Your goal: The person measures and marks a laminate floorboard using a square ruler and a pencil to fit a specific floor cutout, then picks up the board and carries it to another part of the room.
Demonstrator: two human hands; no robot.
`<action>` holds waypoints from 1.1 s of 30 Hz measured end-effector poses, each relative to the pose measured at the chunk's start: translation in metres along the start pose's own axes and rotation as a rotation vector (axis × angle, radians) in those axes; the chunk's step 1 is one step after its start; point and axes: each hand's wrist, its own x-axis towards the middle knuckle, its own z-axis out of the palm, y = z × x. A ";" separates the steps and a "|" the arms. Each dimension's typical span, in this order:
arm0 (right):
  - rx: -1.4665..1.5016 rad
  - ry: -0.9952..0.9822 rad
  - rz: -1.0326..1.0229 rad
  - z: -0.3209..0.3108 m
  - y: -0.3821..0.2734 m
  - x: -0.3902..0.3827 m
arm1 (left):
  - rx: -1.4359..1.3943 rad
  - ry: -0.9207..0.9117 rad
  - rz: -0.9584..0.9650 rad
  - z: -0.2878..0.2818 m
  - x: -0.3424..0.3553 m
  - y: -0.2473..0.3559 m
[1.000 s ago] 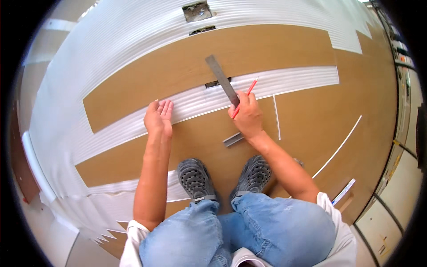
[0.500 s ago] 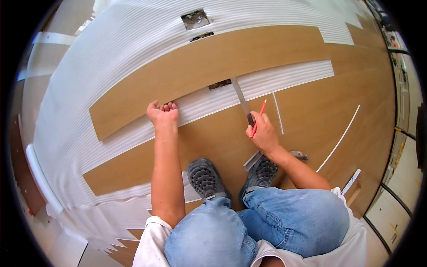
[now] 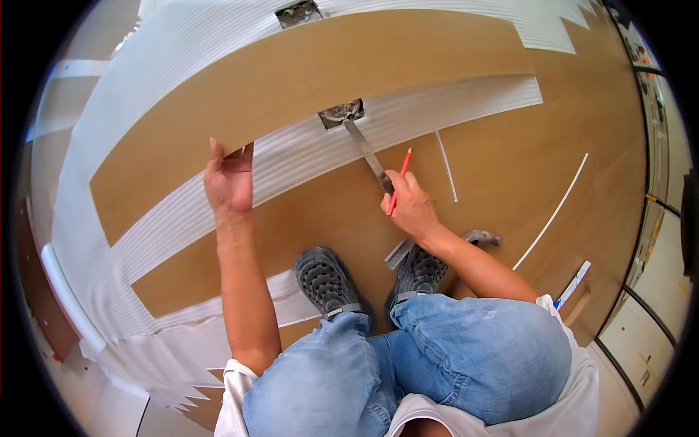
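- Head view: white ribbed underlay (image 3: pixel 306 154) spreads ahead of you, with brown boards (image 3: pixel 553 167) lying flat over part of it at your right.
- Your long plank (image 3: pixel 313 65) spans the underlay beyond both hands, its near long edge apparently tipped up. Expect a thin, fairly light piece, stiff across its width but likely to flex along its length; its smooth face may slip, and corners could chip. Take it by that near edge, close to mid-length, fingers below and thumb above.
- Your left hand (image 3: pixel 231 182) grips that edge left of the middle, palm up, thumb on top, fingers tucked beneath; the fingertips are hidden.
- Your right hand (image 3: pixel 413 204) is closed around both tools below.
- Flat metal rule (image 3: pixel 370 154): stiff, narrow, reaching to the dark opening (image 3: pixel 336 113); hold its near end.
- Red pencil (image 3: pixel 404 167): light, slim, breakable at its point; pinch it mid-shaft.
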 end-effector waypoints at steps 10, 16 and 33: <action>-0.039 0.101 -0.073 0.019 -0.031 0.029 | 0.244 -0.177 0.210 0.092 0.005 0.069; -0.078 0.184 -0.109 0.034 -0.036 0.068 | 0.312 -0.132 0.252 0.091 0.021 0.078; -0.225 0.116 -0.154 0.058 -0.049 0.077 | 0.366 -0.146 0.255 0.066 0.030 0.078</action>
